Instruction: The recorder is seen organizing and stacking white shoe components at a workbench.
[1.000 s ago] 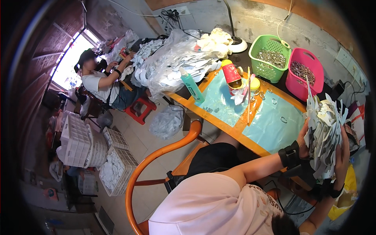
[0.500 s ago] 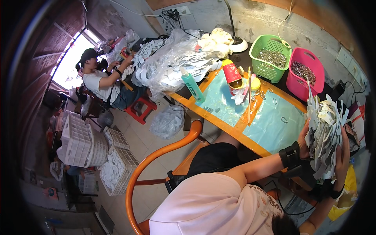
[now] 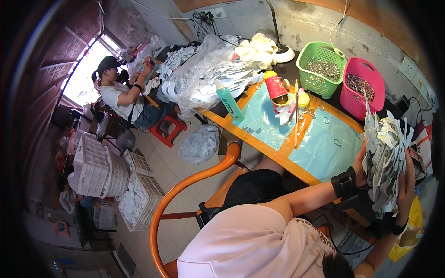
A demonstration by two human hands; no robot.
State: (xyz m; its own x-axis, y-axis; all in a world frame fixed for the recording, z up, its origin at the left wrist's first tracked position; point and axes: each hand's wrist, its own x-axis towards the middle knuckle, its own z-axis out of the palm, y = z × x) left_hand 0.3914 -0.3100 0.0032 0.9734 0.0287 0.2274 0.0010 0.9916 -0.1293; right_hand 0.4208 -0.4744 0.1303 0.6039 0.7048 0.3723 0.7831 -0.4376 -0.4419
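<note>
A thick bundle of flat white and grey cut pieces [image 3: 385,160], with ragged ends sticking out at the top, is held upright past the right end of the table. My left hand [image 3: 359,167] presses on its left side, and my right hand [image 3: 406,183] grips the right side. Both hands are closed on the bundle, though some fingers are hidden behind it. Nearest to my left hand on the table is a blue sheet [image 3: 320,150] with a few metal rings lying on it.
A green basket [image 3: 340,76] and a pink basket [image 3: 378,78] of small metal parts stand at the back. A red tub [image 3: 276,88], a thin stick [image 3: 296,116] and a teal bottle [image 3: 228,103] are on the table. An orange chair arm [image 3: 185,178] curves nearby. A co-worker [image 3: 118,95] sits far left.
My hands and the bundle stay almost in place. The co-worker's hands and head have shifted slightly. Someone partly hidden has come into view behind the white crates at lower left.
</note>
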